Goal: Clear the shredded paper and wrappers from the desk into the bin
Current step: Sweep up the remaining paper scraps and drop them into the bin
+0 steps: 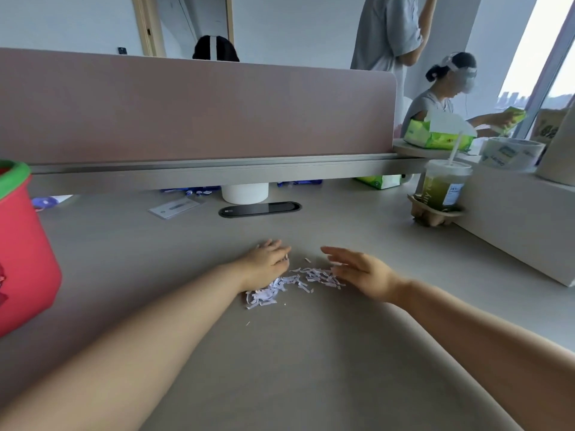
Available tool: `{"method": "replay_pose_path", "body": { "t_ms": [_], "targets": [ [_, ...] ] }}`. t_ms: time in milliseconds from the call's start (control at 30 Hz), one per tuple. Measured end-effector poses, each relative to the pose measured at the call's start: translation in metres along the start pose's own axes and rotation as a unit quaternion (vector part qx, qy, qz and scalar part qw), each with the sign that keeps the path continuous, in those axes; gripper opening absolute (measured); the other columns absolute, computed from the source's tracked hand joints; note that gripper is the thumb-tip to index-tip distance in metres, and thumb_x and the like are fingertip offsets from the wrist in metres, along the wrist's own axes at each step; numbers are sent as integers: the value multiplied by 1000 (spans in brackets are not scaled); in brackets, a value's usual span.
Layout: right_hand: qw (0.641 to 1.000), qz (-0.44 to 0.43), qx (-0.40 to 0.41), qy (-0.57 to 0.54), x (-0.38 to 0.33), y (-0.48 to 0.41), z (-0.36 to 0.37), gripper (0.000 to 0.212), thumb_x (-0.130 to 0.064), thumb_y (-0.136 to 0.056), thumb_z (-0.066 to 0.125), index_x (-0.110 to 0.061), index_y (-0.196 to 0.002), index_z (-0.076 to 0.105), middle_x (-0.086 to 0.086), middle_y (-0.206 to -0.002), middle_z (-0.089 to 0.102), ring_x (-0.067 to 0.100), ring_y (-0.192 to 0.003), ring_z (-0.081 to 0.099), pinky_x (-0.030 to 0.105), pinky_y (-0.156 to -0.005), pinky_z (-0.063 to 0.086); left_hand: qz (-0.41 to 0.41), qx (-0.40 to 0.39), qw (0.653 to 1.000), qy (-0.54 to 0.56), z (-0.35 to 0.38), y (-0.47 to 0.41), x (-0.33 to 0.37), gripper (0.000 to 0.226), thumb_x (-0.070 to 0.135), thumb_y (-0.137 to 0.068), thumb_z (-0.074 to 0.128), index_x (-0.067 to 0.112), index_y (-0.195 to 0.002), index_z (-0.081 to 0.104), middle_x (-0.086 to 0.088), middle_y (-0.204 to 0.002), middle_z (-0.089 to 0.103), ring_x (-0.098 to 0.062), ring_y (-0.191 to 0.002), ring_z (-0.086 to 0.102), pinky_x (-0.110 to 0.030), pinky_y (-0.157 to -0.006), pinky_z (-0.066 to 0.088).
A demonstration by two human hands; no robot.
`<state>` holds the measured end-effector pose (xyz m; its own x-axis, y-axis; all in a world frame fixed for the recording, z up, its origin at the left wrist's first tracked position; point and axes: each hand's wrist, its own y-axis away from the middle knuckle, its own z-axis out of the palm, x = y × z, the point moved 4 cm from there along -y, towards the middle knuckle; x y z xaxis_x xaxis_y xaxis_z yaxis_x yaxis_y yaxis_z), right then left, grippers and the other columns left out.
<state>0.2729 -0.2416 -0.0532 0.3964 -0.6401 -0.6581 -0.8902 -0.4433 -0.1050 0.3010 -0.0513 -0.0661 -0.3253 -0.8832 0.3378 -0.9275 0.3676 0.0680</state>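
**Two hands cupped around shredded paper on a grey surface**

A small pile of pale lilac shredded paper [292, 283] lies in the middle of the grey surface [311, 353], scattered in a loose band between both hands; the left hand [267, 262] rests on its edge at the pile's left end, fingers loosely curled and touching the scraps, gripping nothing; the right hand [357, 269] stands on edge at the pile's right end, fingers straight and spread open, palm facing left; both bare forearms reach forward from the bottom corners. At the far left stands a red bin [25, 244] with a green rim, well apart from the pile; its contents cannot be made out. Farther back, blue wrappers [186, 191] lie under a pinkish divider panel [199, 110]. At the right, a lidded plastic cup [445, 188] of green drink with a straw sits in a cardboard holder; its label is too blurred to read.
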Motion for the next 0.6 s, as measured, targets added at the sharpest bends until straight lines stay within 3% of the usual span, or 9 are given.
{"method": "replay_pose_path", "body": {
  "t_ms": [67,100,133,200,267,333,433,600],
  "targets": [
    [997,-4,39,-69,-1,2,-5,36,-9,-93,44,-15,-128,46,0,-122,55,17,-119,54,21,-96,39,41,15,994,96,-2,14,3,43,25,-97,34,18,-139,32,-7,-149,33,-18,-137,28,-25,-109,22],
    [996,-7,79,-51,0,0,-10,34,-9,-93,43,-13,-126,48,1,-122,57,19,-118,55,20,-95,39,57,39,991,118,-6,21,3,40,23,-97,37,19,-137,37,-5,-144,43,-16,-131,38,-22,-103,29],
    [994,-2,113,-10,4,-2,-16,34,-11,-93,43,-12,-126,48,3,-125,57,20,-120,54,19,-96,37,69,71,988,119,-10,27,2,39,21,-96,39,19,-135,40,-5,-141,46,-15,-129,42,-21,-101,30],
    [986,49,126,98,12,-4,-22,39,-18,-93,43,-9,-132,41,9,-140,46,22,-129,43,22,-103,30,61,118,988,76,-17,29,-5,43,23,-96,40,15,-138,35,-6,-148,35,-15,-136,31,-22,-108,22],
    [974,125,78,174,23,-4,-19,47,-27,-95,38,-7,-136,32,12,-149,32,24,-136,31,27,-110,23,0,94,995,32,-17,24,-16,52,30,-97,35,11,-143,20,-7,-155,15,-16,-143,12,-26,-114,10],
    [966,143,13,215,24,-1,-8,53,-34,-96,32,-7,-140,22,12,-154,20,21,-142,19,33,-115,13,-29,35,999,4,-9,21,-19,55,36,-97,30,13,-144,13,-5,-156,8,-15,-143,4,-30,-116,5],
    [974,86,-52,204,5,0,11,55,-35,-97,29,-14,-144,9,5,-156,6,14,-144,4,31,-117,1,23,5,1000,8,0,26,-6,49,31,-99,27,15,-144,17,-2,-156,11,-10,-143,6,-29,-116,3],
    [973,-14,-110,201,-27,3,38,56,-28,-96,35,-18,-144,7,2,-156,4,11,-143,3,28,-119,1,87,-13,996,36,0,69,5,47,25,-99,28,14,-143,19,0,-155,14,-6,-141,9,-18,-110,4]
  ]
}}
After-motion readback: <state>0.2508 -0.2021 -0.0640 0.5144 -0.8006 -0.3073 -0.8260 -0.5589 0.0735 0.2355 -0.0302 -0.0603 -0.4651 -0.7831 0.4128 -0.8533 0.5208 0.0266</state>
